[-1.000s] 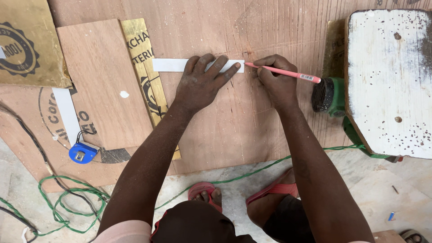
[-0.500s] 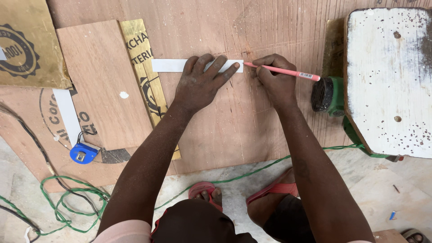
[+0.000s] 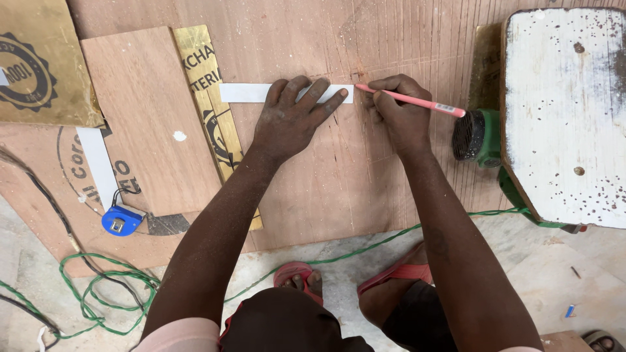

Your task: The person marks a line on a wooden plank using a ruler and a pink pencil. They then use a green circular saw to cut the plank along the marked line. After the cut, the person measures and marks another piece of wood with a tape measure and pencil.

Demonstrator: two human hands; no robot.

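left hand (image 3: 293,120) lies flat, fingers spread, pinning a white strip (image 3: 244,92) on the plywood sheet (image 3: 313,189). right hand (image 3: 401,114) is closed around a pink pencil (image 3: 411,100), its tip at the strip's right end. risk: the strip could slip if the press eases, so the mark lands off. the green power tool (image 3: 479,137) sits close by the right wrist and could get knocked.

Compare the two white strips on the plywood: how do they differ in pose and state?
The white strip under the left hand lies crosswise, pinned flat by spread fingers, with the pink pencil in the right hand at its end. The other white strip lies nearly lengthwise, untouched, by the blue tape measure. Both are flat, plain, narrow.
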